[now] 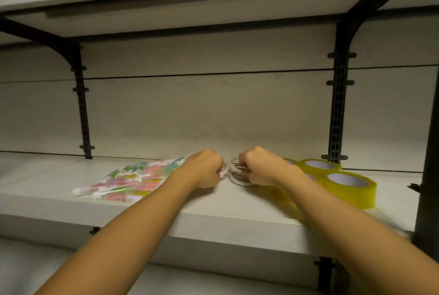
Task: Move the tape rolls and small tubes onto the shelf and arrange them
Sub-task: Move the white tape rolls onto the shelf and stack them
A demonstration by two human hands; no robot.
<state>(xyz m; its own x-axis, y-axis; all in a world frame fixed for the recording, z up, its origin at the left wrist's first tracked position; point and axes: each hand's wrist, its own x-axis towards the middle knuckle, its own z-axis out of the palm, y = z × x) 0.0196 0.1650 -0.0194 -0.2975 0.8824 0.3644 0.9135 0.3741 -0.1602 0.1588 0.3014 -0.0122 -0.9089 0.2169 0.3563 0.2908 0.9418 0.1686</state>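
small tape rolls (238,173) | between both fists | fingers (219,172) apparently curled on them, blurred

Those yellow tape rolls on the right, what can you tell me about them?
The yellow tape rolls are wide rings of glossy, see-through yellow tape wound on pale cores. Two show clearly, lying flat with the holes facing up, side by side and seemingly touching, at the right end of the shelf. A bit more yellow behind the right forearm suggests further rolls, mostly hidden. Neither hand touches the two clear ones.
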